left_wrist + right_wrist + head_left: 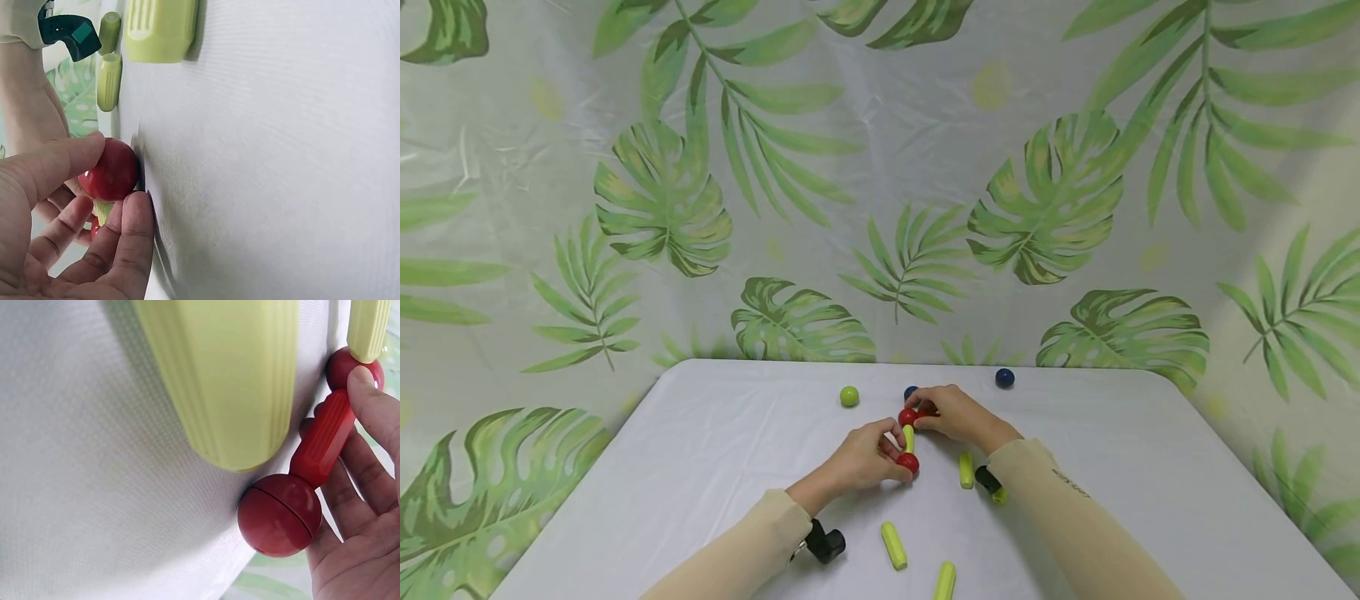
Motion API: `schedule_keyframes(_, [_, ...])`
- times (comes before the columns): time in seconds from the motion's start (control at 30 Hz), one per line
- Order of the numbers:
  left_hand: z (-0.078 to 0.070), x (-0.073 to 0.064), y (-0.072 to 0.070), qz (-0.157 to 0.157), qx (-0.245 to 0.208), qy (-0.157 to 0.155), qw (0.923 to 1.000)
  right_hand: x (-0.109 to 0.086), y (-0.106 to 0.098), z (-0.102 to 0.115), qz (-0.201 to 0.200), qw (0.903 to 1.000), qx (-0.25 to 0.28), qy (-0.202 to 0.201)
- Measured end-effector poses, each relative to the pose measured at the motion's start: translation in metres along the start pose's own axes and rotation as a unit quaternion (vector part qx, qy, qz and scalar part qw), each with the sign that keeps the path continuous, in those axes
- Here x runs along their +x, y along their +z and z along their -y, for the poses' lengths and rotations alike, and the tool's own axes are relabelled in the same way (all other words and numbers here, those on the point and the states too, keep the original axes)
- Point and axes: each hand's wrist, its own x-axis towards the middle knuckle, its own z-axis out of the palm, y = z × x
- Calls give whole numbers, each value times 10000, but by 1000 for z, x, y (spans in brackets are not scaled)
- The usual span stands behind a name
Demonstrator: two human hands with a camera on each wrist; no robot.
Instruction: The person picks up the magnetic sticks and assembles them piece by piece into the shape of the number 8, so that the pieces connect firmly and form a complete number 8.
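A yellow-green ribbed rod (909, 437) joins two red balls, one at its near end and one at its far end. My left hand (863, 457) holds the near red ball (111, 170) between thumb and fingertips. At the far red ball (354, 367), my right hand (955, 414) has its thumb on the ball, with its fingers behind a red ribbed rod (324, 439). That red rod runs from the far ball to another red ball (280, 515), which is hidden by the right hand in the head view.
Several loose yellow-green rods lie nearer, including one left of centre (893, 546), one at the front edge (945, 581) and one by the right forearm (966, 470). Toward the back are a green ball (849, 396) and two dark blue balls (1004, 378) on the white tabletop (737, 417).
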Motion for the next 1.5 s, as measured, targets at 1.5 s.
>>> schedule_keyframes(1.5, [9,0,-6,549,-543,197,9968,-21,-19,12,-73,9998,-172,10])
